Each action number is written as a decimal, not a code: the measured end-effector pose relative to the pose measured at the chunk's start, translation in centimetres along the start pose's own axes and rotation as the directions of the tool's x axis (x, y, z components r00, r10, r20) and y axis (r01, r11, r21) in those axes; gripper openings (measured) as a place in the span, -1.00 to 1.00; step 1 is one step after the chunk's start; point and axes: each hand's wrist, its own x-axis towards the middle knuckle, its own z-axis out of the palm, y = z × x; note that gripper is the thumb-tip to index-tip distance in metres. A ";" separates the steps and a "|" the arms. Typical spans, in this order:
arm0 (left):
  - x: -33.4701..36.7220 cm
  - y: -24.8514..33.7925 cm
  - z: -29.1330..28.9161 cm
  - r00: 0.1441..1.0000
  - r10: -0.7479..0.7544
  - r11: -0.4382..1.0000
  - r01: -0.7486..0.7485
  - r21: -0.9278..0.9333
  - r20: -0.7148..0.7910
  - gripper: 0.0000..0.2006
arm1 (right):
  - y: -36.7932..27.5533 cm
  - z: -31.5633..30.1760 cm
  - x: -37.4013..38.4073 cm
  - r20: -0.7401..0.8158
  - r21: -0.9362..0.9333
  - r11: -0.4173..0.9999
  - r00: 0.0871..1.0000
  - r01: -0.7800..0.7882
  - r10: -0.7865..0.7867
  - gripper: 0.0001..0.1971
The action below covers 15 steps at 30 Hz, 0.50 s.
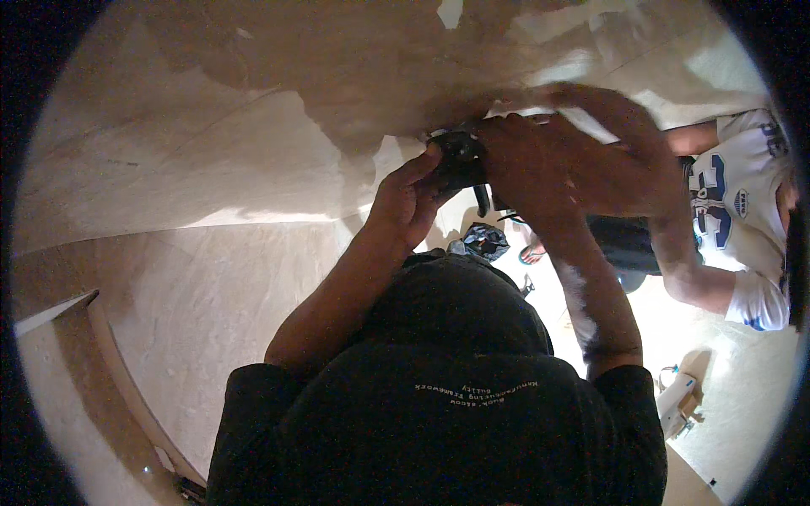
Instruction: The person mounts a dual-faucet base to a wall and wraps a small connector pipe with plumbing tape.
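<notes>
High in the view, close to a marbled tan wall surface, a dark blocky object point(458, 156) with a black stub pointing downward sits between my hands. My left hand point(407, 196) is closed around its left side, thumb against its edge. From the right, my right hand point(525, 164) presses its bent fingers to the object; shade hides the fingertips, so what exactly they grip I cannot make out. Another person's hand point(629, 164) reaches in beside and partly over my right hand. The object's exact kind is too dark to tell.
At the right stands the other person, in a white printed shirt point(726, 194). Below my hands a black plastic bag point(485, 241) lies on the floor near a sandaled foot point(531, 253). A white box-like thing point(677, 401) is at lower right, a ledge point(110, 337) at left.
</notes>
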 end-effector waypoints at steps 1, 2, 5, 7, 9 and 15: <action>-0.2 0.2 0.5 1.000 0.019 1.000 -0.019 -0.004 -0.011 -0.67 | -1.1 -0.9 0.9 0.054 -0.342 0.939 0.998 -0.020 0.041 -0.76; -0.1 0.2 0.4 1.000 0.019 1.000 -0.019 -0.003 -0.018 -0.67 | -1.6 -1.5 1.5 0.090 -0.644 0.765 0.991 -0.016 0.096 -0.76; 0.9 0.0 -0.5 1.000 0.030 0.997 -0.030 0.064 0.009 -0.66 | -2.4 -2.3 1.9 0.049 -0.569 0.822 0.999 0.016 0.014 -0.77; 1.3 -0.3 -0.8 0.998 0.050 0.994 -0.047 0.098 -0.031 -0.65 | -2.6 -2.7 2.1 0.064 -0.551 0.834 0.996 -0.022 0.068 -0.75; 1.8 -0.1 -0.8 1.000 0.014 0.997 -0.012 0.082 -0.024 -0.64 | -1.9 -2.7 1.9 0.046 -0.530 0.845 0.992 -0.072 0.114 -0.79; 0.6 1.1 -1.7 0.987 -0.156 0.986 0.155 0.059 0.024 -0.54 | -2.1 -2.3 1.5 0.001 -0.555 0.831 0.999 0.044 -0.053 -0.80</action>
